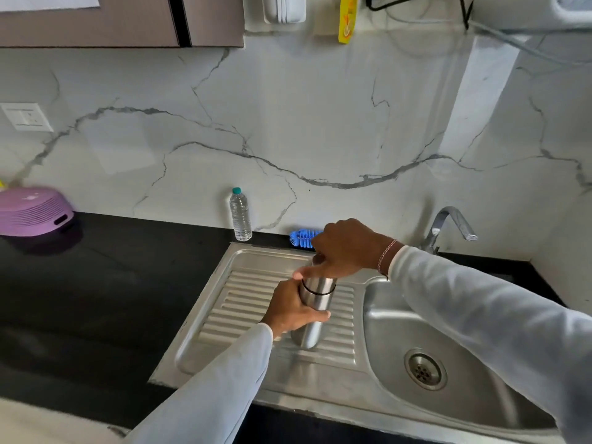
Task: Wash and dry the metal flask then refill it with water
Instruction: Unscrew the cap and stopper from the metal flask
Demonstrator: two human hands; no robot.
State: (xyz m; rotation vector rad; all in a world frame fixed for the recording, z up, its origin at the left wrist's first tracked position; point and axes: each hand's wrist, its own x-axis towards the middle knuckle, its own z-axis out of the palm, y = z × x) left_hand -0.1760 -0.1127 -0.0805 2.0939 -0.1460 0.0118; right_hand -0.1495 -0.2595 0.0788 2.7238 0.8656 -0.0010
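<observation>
A steel flask (pixel 313 318) stands upright on the ribbed drainboard (pixel 224 315) of the sink. My left hand (pixel 293 307) grips the flask's body from the left. My right hand (pixel 344 248) comes down from above and grips the flask's top, where the cap is hidden under its fingers. A black ring runs round the flask just below that hand.
The sink basin (pixel 400 318) with its drain (pixel 425 371) lies to the right, the tap (pixel 450 224) behind it. A blue bottle brush (pixel 301 237) and a clear plastic water bottle (pixel 241 216) stand by the back wall. A purple basket (pixel 33 211) sits far left on the black counter (pixel 96 299).
</observation>
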